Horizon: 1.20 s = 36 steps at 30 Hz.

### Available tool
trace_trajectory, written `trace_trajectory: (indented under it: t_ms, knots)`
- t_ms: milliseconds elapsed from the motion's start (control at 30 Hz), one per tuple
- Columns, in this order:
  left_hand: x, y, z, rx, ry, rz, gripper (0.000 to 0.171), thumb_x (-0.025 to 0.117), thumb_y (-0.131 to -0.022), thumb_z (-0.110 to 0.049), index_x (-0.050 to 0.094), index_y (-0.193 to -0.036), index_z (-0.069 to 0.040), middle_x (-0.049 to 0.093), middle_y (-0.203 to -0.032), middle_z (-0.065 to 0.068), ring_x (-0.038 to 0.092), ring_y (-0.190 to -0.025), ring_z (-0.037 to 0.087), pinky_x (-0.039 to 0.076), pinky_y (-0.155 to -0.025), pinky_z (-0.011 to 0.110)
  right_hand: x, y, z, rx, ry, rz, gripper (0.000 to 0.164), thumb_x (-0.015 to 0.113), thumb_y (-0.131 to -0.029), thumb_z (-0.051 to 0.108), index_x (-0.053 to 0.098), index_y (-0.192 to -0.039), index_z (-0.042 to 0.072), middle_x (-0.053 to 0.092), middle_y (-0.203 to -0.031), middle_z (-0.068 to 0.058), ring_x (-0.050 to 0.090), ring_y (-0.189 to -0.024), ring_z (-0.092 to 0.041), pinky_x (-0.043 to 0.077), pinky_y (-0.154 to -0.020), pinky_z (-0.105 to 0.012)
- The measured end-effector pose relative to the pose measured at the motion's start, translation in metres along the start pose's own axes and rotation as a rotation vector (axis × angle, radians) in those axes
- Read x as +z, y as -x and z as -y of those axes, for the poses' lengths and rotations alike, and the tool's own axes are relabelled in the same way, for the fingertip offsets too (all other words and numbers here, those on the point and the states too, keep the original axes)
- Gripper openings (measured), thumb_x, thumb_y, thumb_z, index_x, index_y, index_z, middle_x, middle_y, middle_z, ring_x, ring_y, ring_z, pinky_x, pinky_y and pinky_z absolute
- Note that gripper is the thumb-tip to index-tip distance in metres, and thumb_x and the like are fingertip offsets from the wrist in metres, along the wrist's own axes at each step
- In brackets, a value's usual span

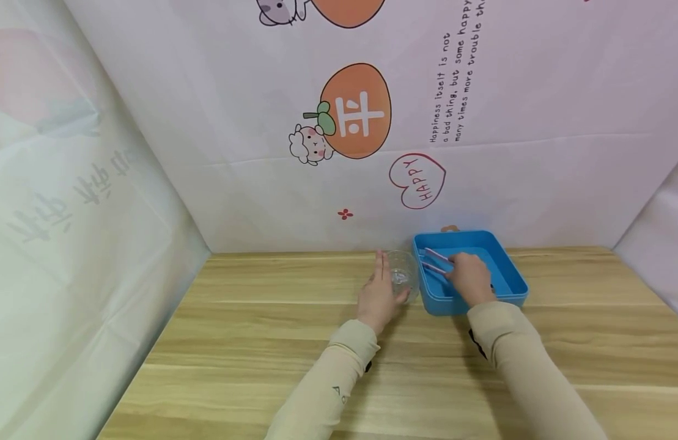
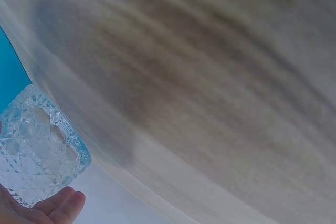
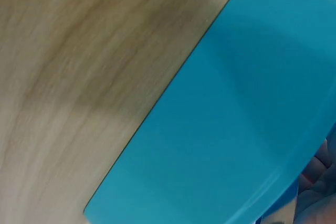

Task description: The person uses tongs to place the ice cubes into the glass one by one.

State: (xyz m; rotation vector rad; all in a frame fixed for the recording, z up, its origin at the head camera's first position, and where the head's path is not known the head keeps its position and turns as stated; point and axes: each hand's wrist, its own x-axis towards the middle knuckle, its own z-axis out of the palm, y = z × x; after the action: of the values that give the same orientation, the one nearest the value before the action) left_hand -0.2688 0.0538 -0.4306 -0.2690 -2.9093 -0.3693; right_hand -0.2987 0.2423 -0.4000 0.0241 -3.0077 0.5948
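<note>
In the head view, a clear glass bowl (image 1: 403,276) stands on the table against the left side of a blue box (image 1: 449,305). My left hand (image 1: 378,299) holds the bowl, fingers along its left side and thumb at its near side. The left wrist view shows the bowl's cut-pattern glass (image 2: 39,145) beside the fingertips (image 2: 68,205). My right hand (image 1: 472,278) reaches into the box and grips pink tongs (image 1: 438,269). Their two arms are spread, tips pointing left near the box's left wall. In the right wrist view the box's outer wall (image 3: 210,119) hides most of the hand.
The wood-grain table (image 1: 250,342) meets a white printed sheet (image 1: 261,183) behind the box. Another pale sheet (image 1: 85,244) hangs at the left. A small tan piece (image 1: 450,228) shows behind the box's back rim. A small dark spot (image 1: 492,288) lies beside the right hand.
</note>
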Motion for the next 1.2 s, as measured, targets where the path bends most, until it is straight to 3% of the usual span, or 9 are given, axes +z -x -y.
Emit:
trace_trajectory:
  t_ms: [467,800,1000,1200]
  knots:
    - [0.003,-0.002,0.002,0.01,-0.013,-0.025,0.089,0.058,-0.089,-0.053,0.02,-0.152,-0.004,0.023,-0.16,0.009,0.063,-0.075,0.014,0.041,-0.048,0.019,0.005,-0.008,0.01,0.045,0.005,-0.022,0.035,0.067,-0.088,0.011,0.062,-0.114,-0.011,0.067,-0.1,-0.03,0.065,-0.085,-0.038,0.054,-0.077,-0.052]
    - [0.003,0.0,0.002,0.014,-0.008,-0.046,0.088,0.06,-0.088,-0.052,0.022,-0.152,-0.004,0.023,-0.16,0.009,0.057,-0.064,0.012,0.036,-0.045,0.018,0.008,-0.01,0.008,0.053,-0.012,0.002,0.035,0.065,-0.089,0.008,0.061,-0.117,-0.013,0.064,-0.109,-0.032,0.063,-0.093,-0.042,0.053,-0.081,-0.055]
    - [0.002,0.0,0.002,0.028,-0.015,-0.077,0.088,0.061,-0.087,-0.052,0.025,-0.15,-0.002,0.027,-0.158,0.011,0.059,-0.066,0.012,0.04,-0.047,0.019,0.006,-0.008,0.002,0.065,-0.026,0.008,0.037,0.064,-0.089,0.007,0.059,-0.12,-0.013,0.063,-0.112,-0.033,0.062,-0.094,-0.042,0.051,-0.084,-0.056]
    - [0.003,0.0,0.001,0.02,-0.018,-0.064,0.088,0.061,-0.088,-0.052,0.024,-0.151,-0.003,0.026,-0.159,0.01,0.058,-0.065,0.011,0.041,-0.047,0.019,0.004,-0.006,0.0,0.068,-0.019,0.004,0.035,0.064,-0.089,0.008,0.06,-0.118,-0.012,0.064,-0.111,-0.032,0.062,-0.093,-0.042,0.051,-0.083,-0.055]
